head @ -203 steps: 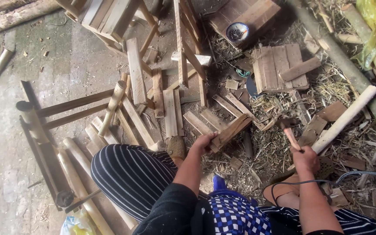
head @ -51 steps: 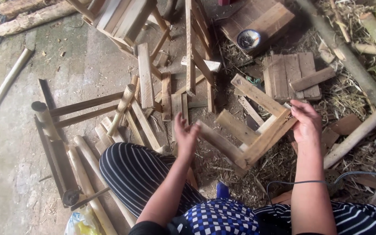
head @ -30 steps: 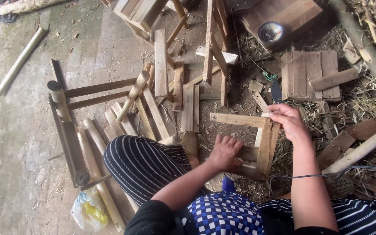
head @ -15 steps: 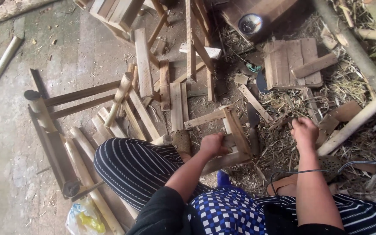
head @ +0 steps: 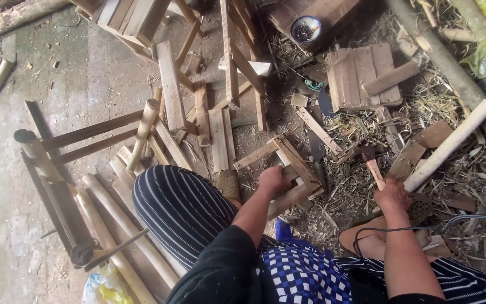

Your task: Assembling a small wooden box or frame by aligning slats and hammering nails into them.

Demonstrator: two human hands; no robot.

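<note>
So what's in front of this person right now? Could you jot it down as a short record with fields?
Place: dirt floor strewn with straw and wood offcuts
Left hand: grips a small wooden frame lying on the floor
Right hand: holds a hammer by its wooden handle
Nearby: round bowl, slatted board, pale pole, bamboo frame
Posture: seated, striped trousers

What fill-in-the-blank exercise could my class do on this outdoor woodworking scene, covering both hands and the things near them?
1. The left hand grips a small frame nailed from pale wooden ____.
2. The right hand holds the wooden-handled hammer by its ____.
3. The small round bowl with the blue rim stands on a ____ board at the top of the view.
4. The person's trousers are dark with thin white ____.

Missing words: slats; handle; wooden; stripes
</note>
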